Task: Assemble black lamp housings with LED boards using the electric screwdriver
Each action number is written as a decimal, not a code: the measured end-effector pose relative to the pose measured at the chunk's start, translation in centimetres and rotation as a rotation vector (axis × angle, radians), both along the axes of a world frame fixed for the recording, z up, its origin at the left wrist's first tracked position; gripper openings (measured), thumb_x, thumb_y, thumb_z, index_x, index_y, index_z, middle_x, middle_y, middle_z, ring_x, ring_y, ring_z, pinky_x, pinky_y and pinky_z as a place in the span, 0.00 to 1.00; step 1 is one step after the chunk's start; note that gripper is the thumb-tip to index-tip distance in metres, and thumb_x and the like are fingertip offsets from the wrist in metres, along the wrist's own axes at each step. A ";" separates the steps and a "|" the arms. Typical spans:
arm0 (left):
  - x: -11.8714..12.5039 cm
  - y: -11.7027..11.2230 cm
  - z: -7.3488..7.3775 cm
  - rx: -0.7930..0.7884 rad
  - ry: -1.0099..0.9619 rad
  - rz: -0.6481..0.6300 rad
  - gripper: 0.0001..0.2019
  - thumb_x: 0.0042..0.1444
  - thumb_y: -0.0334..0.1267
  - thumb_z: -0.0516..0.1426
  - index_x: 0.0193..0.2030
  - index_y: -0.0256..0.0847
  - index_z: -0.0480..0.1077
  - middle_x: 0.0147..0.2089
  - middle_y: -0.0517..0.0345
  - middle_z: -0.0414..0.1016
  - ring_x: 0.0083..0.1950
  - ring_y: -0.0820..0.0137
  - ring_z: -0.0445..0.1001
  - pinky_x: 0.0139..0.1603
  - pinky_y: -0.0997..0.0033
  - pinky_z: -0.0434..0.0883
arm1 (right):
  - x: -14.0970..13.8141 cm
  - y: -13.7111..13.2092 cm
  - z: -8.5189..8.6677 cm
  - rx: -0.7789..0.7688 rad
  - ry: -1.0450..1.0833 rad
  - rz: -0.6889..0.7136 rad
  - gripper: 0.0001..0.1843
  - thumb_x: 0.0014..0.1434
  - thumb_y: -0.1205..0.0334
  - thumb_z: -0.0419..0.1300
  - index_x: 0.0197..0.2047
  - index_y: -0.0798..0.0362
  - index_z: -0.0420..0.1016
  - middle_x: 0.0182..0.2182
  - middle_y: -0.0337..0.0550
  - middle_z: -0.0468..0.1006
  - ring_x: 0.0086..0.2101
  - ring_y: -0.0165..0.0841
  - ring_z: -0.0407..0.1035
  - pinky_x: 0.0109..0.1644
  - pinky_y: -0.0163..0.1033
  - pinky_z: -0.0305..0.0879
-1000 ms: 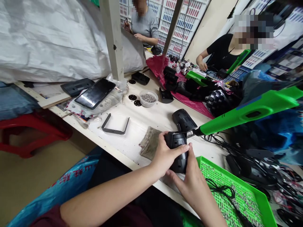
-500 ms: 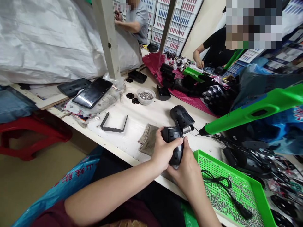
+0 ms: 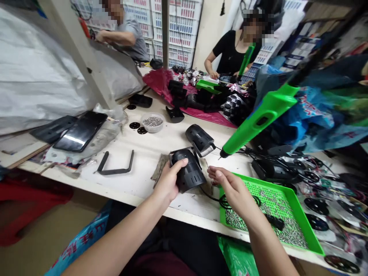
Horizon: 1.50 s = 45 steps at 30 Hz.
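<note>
My left hand (image 3: 168, 180) grips a black ribbed plastic housing (image 3: 188, 172) near the table's front edge, its open end turned up and left. My right hand (image 3: 230, 188) hovers just right of the housing, over the left end of a green mesh tray (image 3: 299, 226); its fingers are pinched together, and whether they hold something small I cannot make out. A second black housing (image 3: 199, 138) lies just behind. A green hanging screwdriver (image 3: 258, 119) points its tip down right of that second housing.
A bowl of small screws (image 3: 153, 122), a black U-bracket (image 3: 115, 166) and a dark tablet (image 3: 82, 130) lie to the left. Black parts pile on red plastic (image 3: 161, 80) behind. Cables and discs (image 3: 316, 180) crowd the right. Two other people work at the far end.
My right hand has let go of the housing and moved right over the tray. My left hand has tilted the housing and keeps hold. The view has swung left; the screwdriver now hangs steeper.
</note>
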<state>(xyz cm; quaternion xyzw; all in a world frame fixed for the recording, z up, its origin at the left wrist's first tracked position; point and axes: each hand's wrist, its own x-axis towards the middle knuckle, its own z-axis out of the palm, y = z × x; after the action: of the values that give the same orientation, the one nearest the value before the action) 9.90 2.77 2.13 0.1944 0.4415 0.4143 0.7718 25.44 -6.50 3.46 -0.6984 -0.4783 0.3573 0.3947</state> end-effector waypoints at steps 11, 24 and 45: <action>0.2 -1.2 0.9 0.206 -0.038 -0.064 0.24 0.42 0.43 0.69 0.47 0.41 0.70 0.40 0.55 0.77 0.43 0.62 0.76 0.43 0.64 0.74 | -1.6 1.1 0.1 -0.059 0.175 0.118 0.28 0.53 0.41 0.61 0.48 0.54 0.73 0.39 0.46 0.80 0.38 0.39 0.74 0.43 0.45 0.70; 0.1 -3.7 -0.3 -0.023 -0.133 0.012 0.22 0.48 0.43 0.65 0.49 0.38 0.70 0.50 0.46 0.76 0.56 0.57 0.71 0.48 0.63 0.74 | -3.4 -2.3 1.1 0.062 -0.387 -0.048 0.12 0.61 0.51 0.56 0.42 0.49 0.71 0.35 0.41 0.78 0.36 0.36 0.73 0.39 0.40 0.65; 0.6 -4.6 -0.1 -0.002 -0.127 0.015 0.25 0.46 0.40 0.66 0.52 0.40 0.69 0.48 0.49 0.77 0.57 0.57 0.70 0.51 0.60 0.72 | -3.5 -2.4 -1.2 0.349 -1.051 0.022 0.11 0.64 0.68 0.51 0.31 0.51 0.70 0.26 0.39 0.70 0.29 0.34 0.64 0.37 0.40 0.54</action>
<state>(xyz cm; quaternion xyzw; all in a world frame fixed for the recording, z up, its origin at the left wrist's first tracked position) 10.54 -1.78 2.00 0.1635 0.3934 0.4311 0.7954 21.96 -8.93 2.27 -0.7019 -0.6704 -0.1196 0.2088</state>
